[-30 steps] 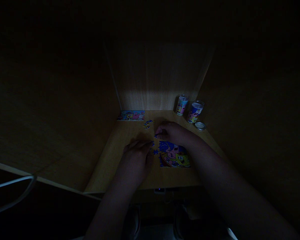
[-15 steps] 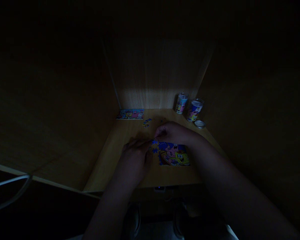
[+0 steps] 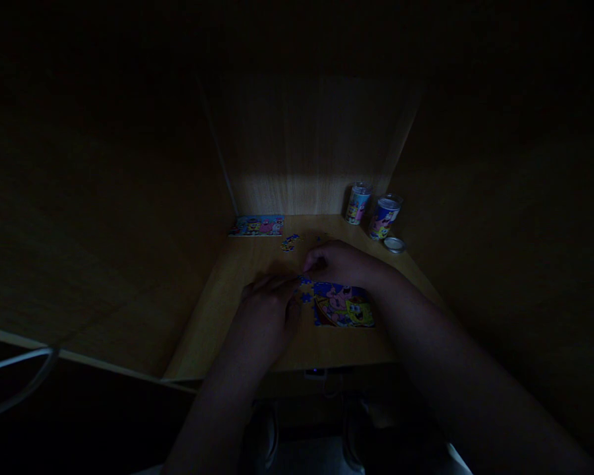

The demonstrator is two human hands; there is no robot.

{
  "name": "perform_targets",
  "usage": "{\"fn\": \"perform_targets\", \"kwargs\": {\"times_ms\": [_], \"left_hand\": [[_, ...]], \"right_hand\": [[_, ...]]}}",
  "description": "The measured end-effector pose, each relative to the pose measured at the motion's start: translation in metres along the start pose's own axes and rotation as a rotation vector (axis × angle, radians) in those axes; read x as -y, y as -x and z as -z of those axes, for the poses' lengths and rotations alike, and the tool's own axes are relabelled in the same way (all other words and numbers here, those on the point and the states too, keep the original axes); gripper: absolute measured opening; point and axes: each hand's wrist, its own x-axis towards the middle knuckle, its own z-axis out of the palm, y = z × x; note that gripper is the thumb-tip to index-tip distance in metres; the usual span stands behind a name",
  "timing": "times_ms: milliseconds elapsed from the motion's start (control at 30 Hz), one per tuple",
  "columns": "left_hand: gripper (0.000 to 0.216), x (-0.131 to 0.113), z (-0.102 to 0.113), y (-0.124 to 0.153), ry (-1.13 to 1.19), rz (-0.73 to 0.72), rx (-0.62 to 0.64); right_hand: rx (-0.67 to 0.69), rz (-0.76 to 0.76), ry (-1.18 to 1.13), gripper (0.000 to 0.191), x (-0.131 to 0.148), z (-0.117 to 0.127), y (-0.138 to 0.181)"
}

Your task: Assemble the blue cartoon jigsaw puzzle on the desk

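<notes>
A partly joined jigsaw puzzle (image 3: 344, 307), with a pink and a yellow cartoon figure on blue, lies flat between my arms. Left of it is a loose blue jigsaw piece (image 3: 305, 297). Just above that, more blue pieces (image 3: 304, 280) lie at my fingertips. My right hand (image 3: 339, 262) reaches over the puzzle's upper edge, thumb and forefinger pinched on a jigsaw piece that they mostly hide. From the left, my left hand (image 3: 271, 297) rests with its fingers stretched out, tips touching the blue pieces. The dim light blurs the finger contacts.
A small pile of jigsaw pieces (image 3: 290, 243) lies farther back. A finished-looking cartoon puzzle (image 3: 257, 225) is at the back left. Two printed cans (image 3: 358, 203) (image 3: 385, 216) and a round lid (image 3: 395, 245) stand at right. Wooden walls enclose the wooden surface (image 3: 257, 254).
My right fingertips have shifted slightly left and covered more of the upper blue pieces. The left hand stays almost in place. The whole view has moved very slightly.
</notes>
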Motion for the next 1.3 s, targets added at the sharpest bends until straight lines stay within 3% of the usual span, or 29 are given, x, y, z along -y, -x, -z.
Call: {"fn": "perform_targets", "kwargs": {"times_ms": [200,400,1300], "left_hand": [[0.038,0.0006,-0.0015,0.0003,-0.007,0.015,-0.008],[0.038,-0.0008,-0.0005,0.0003,-0.008,0.012,-0.005],[0.038,-0.0041,0.0013,-0.0022,-0.034,0.032,0.030]], "right_hand": [[-0.037,-0.005,0.007,0.010,-0.0032,0.0062,0.0026],[0.078,0.031,-0.014,0.013,-0.0058,0.0053,0.0054],[0.074,0.006,-0.023,0.010,-0.0040,0.0028,0.0004]]}}
